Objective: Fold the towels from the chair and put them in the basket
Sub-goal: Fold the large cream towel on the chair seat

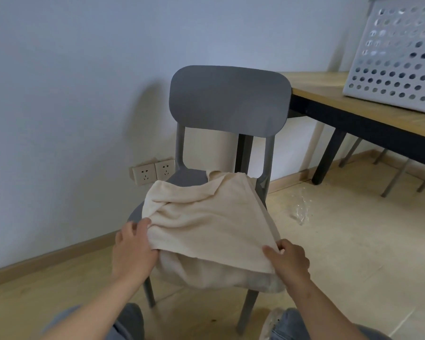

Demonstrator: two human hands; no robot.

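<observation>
A cream towel lies rumpled over the seat of a grey plastic chair and hangs off its front edge. My left hand pinches the towel's near left corner, thumb on top. My right hand grips the near right corner, where the hemmed edge runs back toward the chair's backrest. The white perforated basket stands on the wooden table at the upper right, away from both hands.
A blue-grey wall stands behind the chair with two power sockets low beside it. The table's black legs and other metal legs stand on the light floor at right. A shiny patch lies on the floor. My knees show at the bottom.
</observation>
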